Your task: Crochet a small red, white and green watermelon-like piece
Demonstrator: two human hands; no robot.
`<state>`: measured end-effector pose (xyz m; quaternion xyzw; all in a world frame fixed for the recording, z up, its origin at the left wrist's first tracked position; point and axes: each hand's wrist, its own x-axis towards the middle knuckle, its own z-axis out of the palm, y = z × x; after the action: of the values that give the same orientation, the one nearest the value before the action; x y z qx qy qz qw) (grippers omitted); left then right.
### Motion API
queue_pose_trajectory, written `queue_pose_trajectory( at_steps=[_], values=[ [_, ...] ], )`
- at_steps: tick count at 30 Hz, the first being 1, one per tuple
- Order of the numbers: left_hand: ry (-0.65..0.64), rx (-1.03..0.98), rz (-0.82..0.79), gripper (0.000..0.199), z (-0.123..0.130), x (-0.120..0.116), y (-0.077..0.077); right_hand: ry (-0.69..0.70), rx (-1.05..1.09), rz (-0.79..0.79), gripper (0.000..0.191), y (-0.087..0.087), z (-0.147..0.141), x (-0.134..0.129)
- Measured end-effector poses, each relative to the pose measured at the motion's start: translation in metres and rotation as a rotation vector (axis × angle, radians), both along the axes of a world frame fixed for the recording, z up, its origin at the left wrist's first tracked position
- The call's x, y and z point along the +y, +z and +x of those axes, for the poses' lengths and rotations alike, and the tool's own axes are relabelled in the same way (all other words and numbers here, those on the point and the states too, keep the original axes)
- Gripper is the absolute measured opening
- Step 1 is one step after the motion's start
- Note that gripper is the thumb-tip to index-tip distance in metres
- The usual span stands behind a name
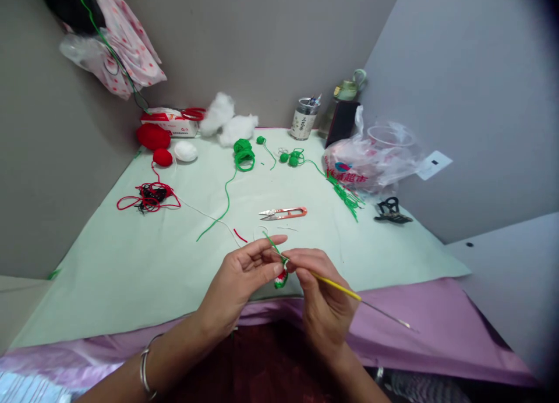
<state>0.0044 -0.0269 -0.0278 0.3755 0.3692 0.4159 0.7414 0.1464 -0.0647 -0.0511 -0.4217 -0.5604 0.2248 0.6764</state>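
My left hand (244, 275) pinches a small crocheted piece (280, 279) in red, white and green near the table's front edge. A green strand of yarn (271, 241) runs up from it past my left fingers. In my right hand (325, 298) is a crochet hook (336, 285) with a yellow grip, its far metal end pointing down to the right. The hook's working tip meets the crocheted piece between my two hands; the exact stitch is hidden by fingers. Just beyond lie orange-handled thread snips (283, 213) and a short red yarn piece (240, 235).
Red yarn balls (152, 137), a white ball (186, 151) and tangled red and black yarn (151, 197) lie left. Green yarn (243, 154) and white stuffing (238, 129) sit at the back. A plastic bag (362, 164), cut green strands (345, 196) and a black claw clip (392, 211) are right.
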Motion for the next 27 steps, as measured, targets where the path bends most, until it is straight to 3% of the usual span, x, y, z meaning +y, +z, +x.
queue_pose_trajectory(
  at_steps=[14, 27],
  values=[
    [-0.043, -0.032, -0.031, 0.029, -0.0025, 0.0016, 0.0002, 0.019, 0.225, -0.187, 0.015, -0.0053, 0.003, 0.0067],
    [-0.022, -0.044, -0.028, 0.029, -0.0006, 0.004, -0.0033, 0.08, 0.26, -0.212, 0.014, -0.0032, 0.0011, 0.0058]
  ],
)
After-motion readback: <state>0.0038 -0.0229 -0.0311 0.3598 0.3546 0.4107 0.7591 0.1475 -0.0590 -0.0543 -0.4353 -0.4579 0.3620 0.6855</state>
